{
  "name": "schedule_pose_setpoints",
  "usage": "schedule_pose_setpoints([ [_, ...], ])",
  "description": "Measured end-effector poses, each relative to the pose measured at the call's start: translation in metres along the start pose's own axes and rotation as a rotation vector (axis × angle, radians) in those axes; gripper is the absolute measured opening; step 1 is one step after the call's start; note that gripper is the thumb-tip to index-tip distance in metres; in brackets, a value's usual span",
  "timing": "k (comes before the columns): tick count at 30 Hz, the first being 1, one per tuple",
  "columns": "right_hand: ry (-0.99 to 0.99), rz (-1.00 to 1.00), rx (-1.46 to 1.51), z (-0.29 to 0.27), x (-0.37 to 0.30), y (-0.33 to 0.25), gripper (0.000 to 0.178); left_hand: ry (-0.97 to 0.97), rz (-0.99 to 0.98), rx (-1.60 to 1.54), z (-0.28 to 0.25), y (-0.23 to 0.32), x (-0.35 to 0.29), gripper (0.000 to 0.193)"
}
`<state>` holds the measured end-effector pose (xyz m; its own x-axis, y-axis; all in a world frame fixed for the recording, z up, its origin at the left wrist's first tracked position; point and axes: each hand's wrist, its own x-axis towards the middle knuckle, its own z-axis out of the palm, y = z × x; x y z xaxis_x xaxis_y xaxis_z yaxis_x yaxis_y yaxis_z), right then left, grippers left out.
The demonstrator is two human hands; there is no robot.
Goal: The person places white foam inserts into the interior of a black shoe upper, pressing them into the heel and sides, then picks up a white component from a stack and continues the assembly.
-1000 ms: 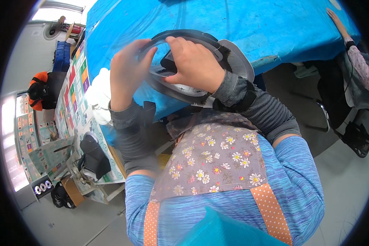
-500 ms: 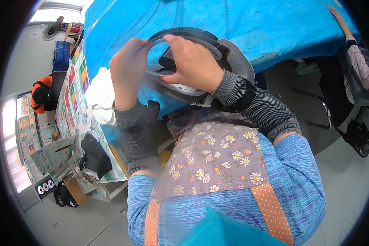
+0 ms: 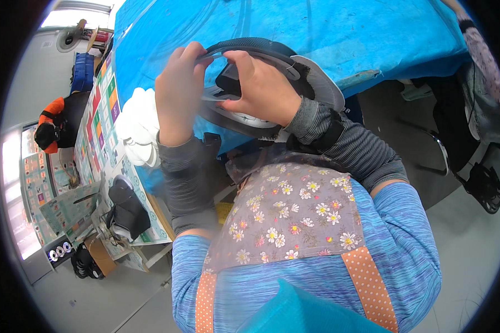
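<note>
At the near edge of the blue-covered table I have a black and grey shoe upper (image 3: 250, 127), with mesh and a light grey flap at its right end. My left hand (image 3: 179, 91), partly hazy, pinches its left edge between thumb and fingers. Into its opening reaches my right hand (image 3: 264, 89), its thumb and forefinger bent round a pale, translucent edge. Inside the opening, black and white parts show between the hands. A pile of white, rounded flat pieces (image 3: 138, 129) lies just left of my left wrist.
The blue table cover (image 3: 350, 33) stretches ahead. At left, a patterned side table (image 3: 103, 105) carries a black cloth-like item (image 3: 126, 208). A person in orange and black (image 3: 53, 125) is beyond it. At far right sits another person with a patterned sleeve (image 3: 486, 61), near a metal-legged chair (image 3: 441, 152).
My left hand has shifted slightly up and right, its fingers lifting a little along the edge. The right hand stays nearly in place. The other person's arm at far right has moved up and partly out of view.
</note>
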<state>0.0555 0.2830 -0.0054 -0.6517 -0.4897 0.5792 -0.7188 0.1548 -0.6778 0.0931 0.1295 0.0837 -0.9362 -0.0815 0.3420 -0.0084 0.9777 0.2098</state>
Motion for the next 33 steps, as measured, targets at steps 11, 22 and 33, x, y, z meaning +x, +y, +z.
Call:
schedule_pose_setpoints([
  [11,0.032,-0.089,0.030,0.006,-0.003,0.003,0.055,0.022,-0.033,-0.092,0.006,-0.009,-0.005,0.010],
  [22,0.143,-0.252,-0.050,0.017,-0.006,-0.002,0.013,-0.097,-0.082,-1.199,0.033,-0.042,-0.006,0.092],
  [33,0.126,-0.195,-0.106,0.029,-0.007,-0.005,0.006,0.082,-0.035,-1.057,0.058,-0.020,-0.012,0.094],
])
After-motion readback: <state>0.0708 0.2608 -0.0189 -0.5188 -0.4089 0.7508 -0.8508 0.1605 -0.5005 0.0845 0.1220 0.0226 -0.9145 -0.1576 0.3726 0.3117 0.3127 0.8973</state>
